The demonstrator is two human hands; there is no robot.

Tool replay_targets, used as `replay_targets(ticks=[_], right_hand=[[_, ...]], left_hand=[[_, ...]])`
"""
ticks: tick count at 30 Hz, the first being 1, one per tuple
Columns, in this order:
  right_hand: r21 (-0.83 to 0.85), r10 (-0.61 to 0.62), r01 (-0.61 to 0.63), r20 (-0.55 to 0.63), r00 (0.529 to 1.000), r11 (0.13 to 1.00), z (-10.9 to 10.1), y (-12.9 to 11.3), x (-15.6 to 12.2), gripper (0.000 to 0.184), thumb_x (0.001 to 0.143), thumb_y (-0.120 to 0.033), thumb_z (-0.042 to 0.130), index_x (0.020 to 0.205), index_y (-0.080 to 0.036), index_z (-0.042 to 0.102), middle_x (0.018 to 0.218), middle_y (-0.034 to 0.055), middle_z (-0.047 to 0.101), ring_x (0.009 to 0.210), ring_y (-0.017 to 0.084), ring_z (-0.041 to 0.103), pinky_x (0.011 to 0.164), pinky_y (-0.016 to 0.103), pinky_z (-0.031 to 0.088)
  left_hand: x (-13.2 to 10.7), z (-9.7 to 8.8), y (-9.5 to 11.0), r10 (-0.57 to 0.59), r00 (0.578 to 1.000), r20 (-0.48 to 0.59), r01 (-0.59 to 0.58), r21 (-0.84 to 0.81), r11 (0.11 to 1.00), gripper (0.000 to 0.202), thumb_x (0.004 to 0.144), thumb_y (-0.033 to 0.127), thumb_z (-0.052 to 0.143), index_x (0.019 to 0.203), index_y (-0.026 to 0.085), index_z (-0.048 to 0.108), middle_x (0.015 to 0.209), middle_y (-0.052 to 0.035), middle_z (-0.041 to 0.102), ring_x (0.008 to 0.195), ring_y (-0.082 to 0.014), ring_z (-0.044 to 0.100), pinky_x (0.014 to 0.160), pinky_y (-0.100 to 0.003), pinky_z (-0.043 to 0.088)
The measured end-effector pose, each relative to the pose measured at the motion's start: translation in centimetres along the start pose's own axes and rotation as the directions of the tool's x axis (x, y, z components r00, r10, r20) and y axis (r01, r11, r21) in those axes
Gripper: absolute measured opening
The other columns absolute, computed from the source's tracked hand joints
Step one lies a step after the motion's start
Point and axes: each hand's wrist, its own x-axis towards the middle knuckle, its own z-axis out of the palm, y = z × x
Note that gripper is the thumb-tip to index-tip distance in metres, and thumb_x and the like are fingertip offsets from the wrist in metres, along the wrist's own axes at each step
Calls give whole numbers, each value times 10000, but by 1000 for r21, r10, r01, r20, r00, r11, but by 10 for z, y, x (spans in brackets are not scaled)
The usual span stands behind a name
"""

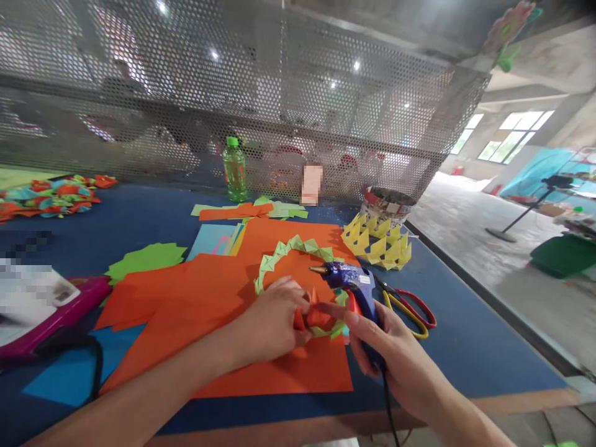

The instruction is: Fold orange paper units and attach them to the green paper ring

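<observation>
My right hand (386,341) is wrapped round the handle of a blue hot glue gun (351,276), its brass nozzle pointing left. The right index finger reaches out to a folded orange paper piece (321,318). My left hand (279,316) pinches that piece from the other side, against the near part of a light green folded-paper ring (298,245). The ring lies on large orange paper sheets (223,285). Part of the ring is hidden by my left hand. Scissors (414,310) with red and yellow handles lie just right of the glue gun.
A yellow paper crown (377,242) and a round tub (388,205) stand at the right back. A green-capped bottle (234,171) is by the perforated metal screen (261,81). Green paper (144,264), blue paper (69,372) and a magenta object (65,320) lie left.
</observation>
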Motion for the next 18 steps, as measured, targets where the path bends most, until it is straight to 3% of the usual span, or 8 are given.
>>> replay_targets(ticks=[5, 9, 12, 18], right_hand=[[-34, 22, -22, -9, 1000, 999, 2, 2, 0, 474, 808, -615, 707, 890, -212, 473, 494, -115, 448, 412, 55, 371, 412, 177, 321], [-120, 37, -42, -43, 998, 992, 4, -1, -1, 496, 818, -643, 673, 951, -197, 505, 486, -114, 446, 411, 58, 359, 397, 171, 300], [-147, 43, -49, -46, 998, 988, 4, -2, 0, 511, 793, -643, 698, 957, -200, 504, 469, -123, 431, 392, 58, 343, 390, 173, 277], [-83, 20, -22, -22, 1000, 996, 1, 0, -1, 469, 813, -617, 701, 912, -202, 505, 479, -110, 446, 414, 58, 341, 410, 188, 280]], left_hand=[[0, 0, -2, -12, 1000, 12, 12, 11, 1000, 282, 711, 248, 756, 540, 178, 543, 667, 9, 554, 736, -172, 523, 743, -325, 384], [-1, -3, 6, -62, 997, 50, 69, -139, 988, 240, 823, 348, 705, 635, 199, 685, 731, -4, 659, 777, -177, 590, 701, -284, 431], [-3, -4, 10, -94, 995, 45, 102, -210, 972, 218, 808, 336, 724, 639, 201, 691, 766, 6, 702, 749, -166, 615, 664, -265, 455], [-3, -5, 9, -63, 997, 40, 69, -165, 984, 256, 794, 324, 733, 602, 188, 635, 764, -16, 675, 821, -196, 621, 730, -290, 476]])
